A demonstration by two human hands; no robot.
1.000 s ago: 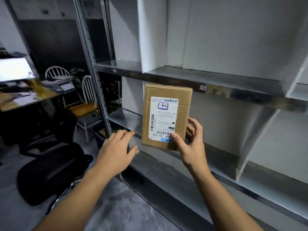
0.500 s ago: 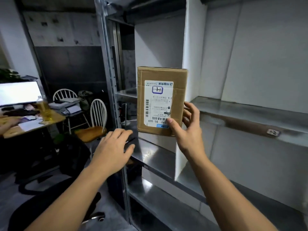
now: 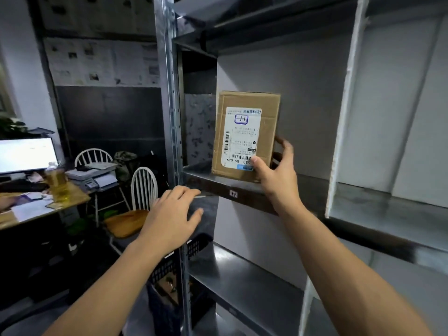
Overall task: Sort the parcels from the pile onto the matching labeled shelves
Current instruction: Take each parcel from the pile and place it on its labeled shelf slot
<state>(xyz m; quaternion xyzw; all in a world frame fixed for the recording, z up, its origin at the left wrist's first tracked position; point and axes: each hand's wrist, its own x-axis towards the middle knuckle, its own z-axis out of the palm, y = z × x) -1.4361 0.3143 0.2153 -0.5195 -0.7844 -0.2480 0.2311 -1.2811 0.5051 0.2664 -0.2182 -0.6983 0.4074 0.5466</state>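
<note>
A brown cardboard parcel (image 3: pixel 244 135) with a white shipping label marked H is held upright at the front of a grey metal shelf (image 3: pixel 213 185), left of a white divider panel (image 3: pixel 344 117); contact with the shelf cannot be told. Its lower right corner is grasped by the right hand (image 3: pixel 276 173), thumb on the label, fingers behind. A small H tag (image 3: pixel 233 194) is seen on the shelf edge below. The left hand (image 3: pixel 172 214) is seen relaxed and empty under that edge.

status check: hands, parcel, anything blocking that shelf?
Right hand grips parcel, lower right corner; left hand open, holding nothing. Parcel upright at the shelf front edge, H tag below. Nothing visible blocking that bay.
</note>
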